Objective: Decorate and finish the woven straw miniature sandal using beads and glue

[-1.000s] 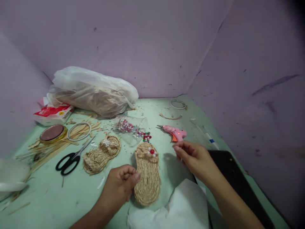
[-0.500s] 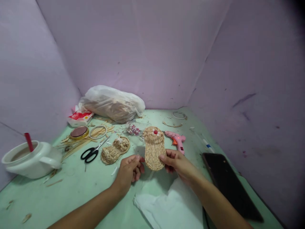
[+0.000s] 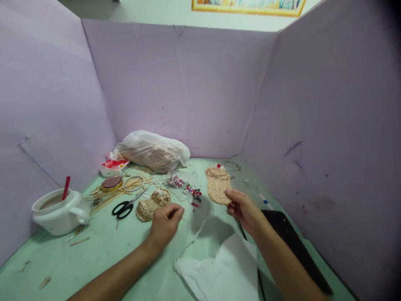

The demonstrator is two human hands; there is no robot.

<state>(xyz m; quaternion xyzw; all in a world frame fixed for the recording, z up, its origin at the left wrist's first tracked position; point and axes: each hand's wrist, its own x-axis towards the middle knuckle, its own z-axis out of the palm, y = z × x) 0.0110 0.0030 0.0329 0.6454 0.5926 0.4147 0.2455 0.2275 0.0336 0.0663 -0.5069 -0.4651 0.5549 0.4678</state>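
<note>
My right hand (image 3: 246,209) grips a small woven straw slipper (image 3: 217,186) by its lower edge, holding it above the table with its flat sole towards me. A red bead shows at the slipper's top. My left hand (image 3: 167,223) is closed in a pinch over the table; whether anything is between its fingertips cannot be seen. A second straw slipper (image 3: 148,207) lies just behind that hand, partly covered by it. Red, green and pink beads (image 3: 194,194) are scattered between the two slippers. The glue gun is hidden from view.
Black-handled scissors (image 3: 123,208) lie left of the second slipper, near straw strips and a round tin (image 3: 112,182). A white pot (image 3: 59,215) stands at far left. White cloth (image 3: 222,269) lies in front, a black tablet-like slab (image 3: 294,246) at right, a plastic bag (image 3: 153,150) behind.
My right hand has moved the slipper right and turned its sole towards me. Coloured beads have come into sight and the pink glue gun has gone from view. The camera has tilted up.
</note>
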